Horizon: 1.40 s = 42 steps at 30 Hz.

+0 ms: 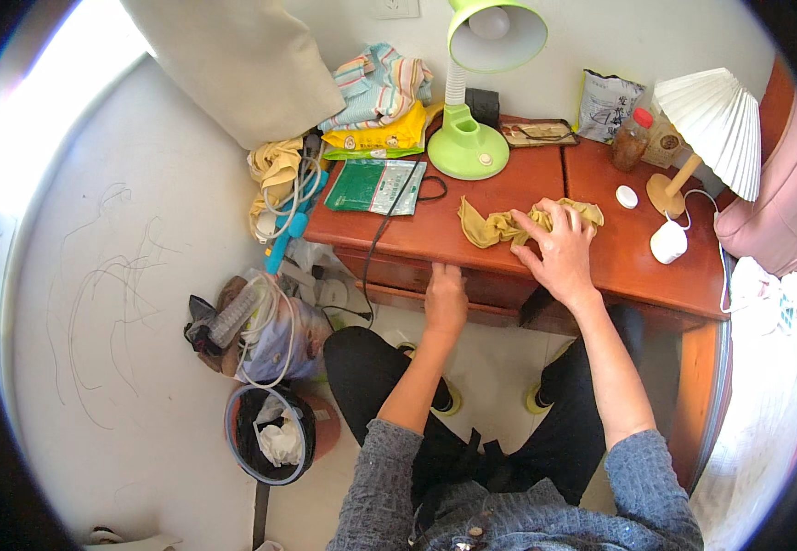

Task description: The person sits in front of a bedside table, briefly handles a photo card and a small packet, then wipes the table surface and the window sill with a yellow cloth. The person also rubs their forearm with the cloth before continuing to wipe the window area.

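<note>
A crumpled mustard-yellow cloth [488,227] lies on the reddish-brown wooden desk [343,224] near its front edge. My right hand [560,251] rests on the cloth, fingers bent over it and thumb towards its near side. Below the desktop's front edge, my left hand [446,303] is at a drawer [384,268], knuckles up. Its fingertips are hidden, so whether they grip the drawer is unclear. Behind the cloth stands a light-green desk lamp [470,148]. A green-and-silver packet [376,186] lies to the left of the lamp.
A pleated-shade table lamp [712,131], a red-capped jar [632,141], a white round lid [626,197] and a small white container [668,242] stand on the right. A black cable [382,234] hangs over the front edge. A lined bin [267,434] stands at lower left.
</note>
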Available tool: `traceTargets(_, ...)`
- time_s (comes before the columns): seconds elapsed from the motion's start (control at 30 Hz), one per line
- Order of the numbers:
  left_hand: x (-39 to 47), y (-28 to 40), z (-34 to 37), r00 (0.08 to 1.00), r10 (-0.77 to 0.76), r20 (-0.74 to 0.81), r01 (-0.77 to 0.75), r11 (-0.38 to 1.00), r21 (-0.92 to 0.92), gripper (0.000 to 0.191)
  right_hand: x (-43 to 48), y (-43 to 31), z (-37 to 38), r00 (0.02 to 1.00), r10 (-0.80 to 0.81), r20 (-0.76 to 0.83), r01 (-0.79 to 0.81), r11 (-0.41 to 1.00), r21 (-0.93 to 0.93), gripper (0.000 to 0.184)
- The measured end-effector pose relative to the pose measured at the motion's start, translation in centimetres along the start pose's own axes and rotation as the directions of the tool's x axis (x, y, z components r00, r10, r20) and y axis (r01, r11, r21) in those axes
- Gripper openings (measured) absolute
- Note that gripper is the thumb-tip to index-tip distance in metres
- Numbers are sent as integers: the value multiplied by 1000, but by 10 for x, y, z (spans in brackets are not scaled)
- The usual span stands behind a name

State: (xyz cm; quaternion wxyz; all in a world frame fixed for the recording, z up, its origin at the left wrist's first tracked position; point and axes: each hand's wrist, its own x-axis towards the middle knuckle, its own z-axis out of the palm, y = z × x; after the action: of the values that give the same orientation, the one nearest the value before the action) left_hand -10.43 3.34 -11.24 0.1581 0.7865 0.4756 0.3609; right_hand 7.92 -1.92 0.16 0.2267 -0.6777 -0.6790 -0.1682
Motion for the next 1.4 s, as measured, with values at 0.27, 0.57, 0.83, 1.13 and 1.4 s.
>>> traceTargets(0.27, 8, 26, -57, 990, -80, 119, 88, 994, -60, 18, 34, -28, 30, 961, -266, 71, 251, 953, 171, 33)
traceTargets(0.57, 105, -58, -130, 812, -243, -531, 293, 956, 12, 31, 80, -123, 79, 973, -229, -3, 218, 921, 323, 24)
traceTargets(0.83, 133, -70, -119, 796, -395, -458, 523, 831, 192, 55, 28, -37, 26, 992, -121, 23, 116, 980, 159, 21)
traceTargets(1.13, 145, -10, -89, 891, 285, -353, -255, 958, 130, 8, 66, 4, 65, 974, 152, -167, -170, 981, -96, 16)
traceTargets(1.4, 145, -2, -47, 977, 181, -113, -110, 881, 461, 10, 55, -3, 43, 998, 58, 9, -58, 996, 68, 35)
